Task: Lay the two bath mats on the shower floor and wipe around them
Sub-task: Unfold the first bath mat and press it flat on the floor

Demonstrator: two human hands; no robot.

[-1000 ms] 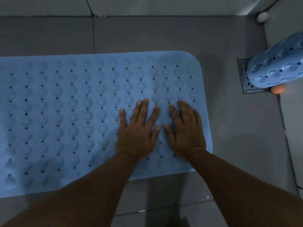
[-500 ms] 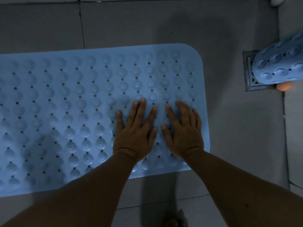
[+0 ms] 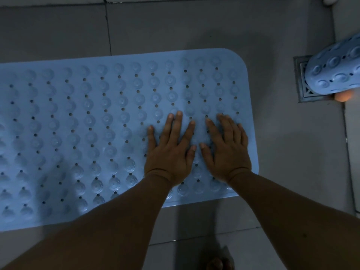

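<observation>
Blue rubber, studded with suction cups and drain holes, covers most of the grey floor (image 3: 194, 26): this flat mat (image 3: 97, 123) is mat 1 of 2, and it serves as the landmark here. Its left end runs out of view, and the near left part looks slightly rippled, so that stretch may not be seated yet. On the mat's right end the left hand (image 3: 171, 151) lies palm down with fingers straight and spread, holding nothing. Just beside it the right hand (image 3: 226, 151) presses the same way, close to the mat's rounded right edge. The step in hand seems to be pressing mat 1 down. Right of the mat is a strip of bare floor, then the drain (image 3: 303, 90), partly covered by the rolled mat (image 3: 335, 69). Next, that roll needs fetching and unrolling in the strip; room looks tight. No wiping cloth is visible.
</observation>
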